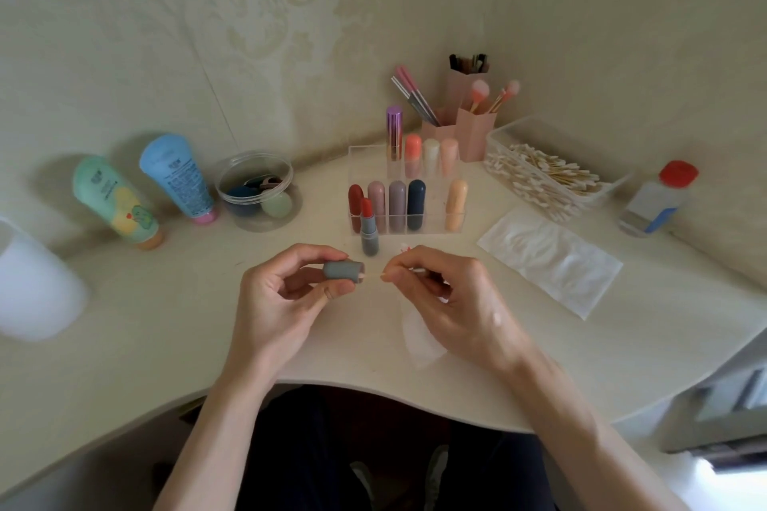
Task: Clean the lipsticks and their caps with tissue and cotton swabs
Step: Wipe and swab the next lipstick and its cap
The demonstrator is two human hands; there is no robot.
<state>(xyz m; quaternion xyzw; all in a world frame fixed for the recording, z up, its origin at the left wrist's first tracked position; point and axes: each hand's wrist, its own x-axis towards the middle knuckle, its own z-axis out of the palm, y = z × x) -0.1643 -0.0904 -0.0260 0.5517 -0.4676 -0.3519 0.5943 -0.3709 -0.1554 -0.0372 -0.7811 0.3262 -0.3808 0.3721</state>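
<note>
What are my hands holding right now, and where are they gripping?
Left hand grips the grey cap around its body; right hand pinches the cotton swab by its stick.

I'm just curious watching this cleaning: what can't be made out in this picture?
Head view only:
Inside of the grey cap: it faces sideways, and the cotton swab tip blocks the opening.
The tissue: largely under the right hand.
The white cup: blurred, cut off by the left edge.
Print on the blue tube: too small.
</note>
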